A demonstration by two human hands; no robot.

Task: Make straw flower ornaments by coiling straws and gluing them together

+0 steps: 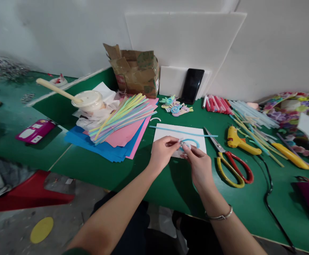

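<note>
Both hands meet over a white sheet [159, 136] on the green table. Between their fingertips is a light blue pipe cleaner [194, 141], coiled at one end with a curved tail arching to the right. My left hand [165, 150] pinches the coil from the left, fingers closed. From the right, my right hand [199, 163] grips the same coil between thumb and fingers. Fingertips hide part of the coil. A straight blue pipe cleaner [175, 130] lies across the sheet just beyond the hands. Scissors [230, 161] with red and yellow handles rest right of my right hand.
Left are many pastel pipe cleaners [125, 118] on coloured paper [98, 145]. Behind stand a cardboard box [138, 72], a phone [193, 85] and finished twisted shapes [176, 107]. Rightward lie red markers [217, 103], a yellow glue gun [241, 141] with black cord, and a yellow cutter [291, 156].
</note>
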